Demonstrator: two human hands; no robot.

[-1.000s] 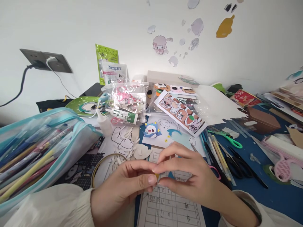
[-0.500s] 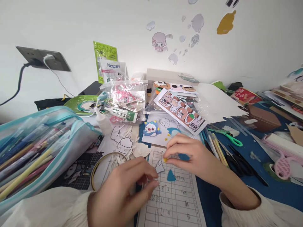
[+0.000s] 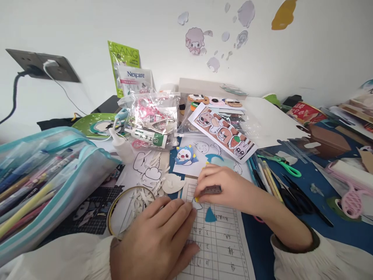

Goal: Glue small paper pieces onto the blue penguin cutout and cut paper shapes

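Note:
My right hand [image 3: 225, 186] is closed in a pinch on a small yellow piece [image 3: 197, 199]. It brings this piece to a white paper cutout [image 3: 198, 206], mostly covered by the fingers. My left hand [image 3: 160, 237] lies with fingers stretched out, its fingertips at the cutout's left side. Whether they press on it is hidden. Just right of the cutout, a blue triangle [image 3: 210, 214] rests on a lined sheet with handwriting [image 3: 217, 252]. Beyond the hands is a drawing sheet [image 3: 186, 169] bearing a blue character cutout [image 3: 185, 155].
At left are a pencil pouch [image 3: 96, 175], a ring of tape [image 3: 112, 210] and a white glue bottle [image 3: 121, 146]. A sticker strip [image 3: 224, 132] and plastic bags [image 3: 154, 112] sit behind. To the right lie green scissors [image 3: 291, 170], black scissors [image 3: 294, 198] and a pink roller [image 3: 351, 200].
My right hand has moved slightly left and down with the yellow piece, onto the white cutout. My left hand has flattened out beside it, fingers extended. The view has tilted a little.

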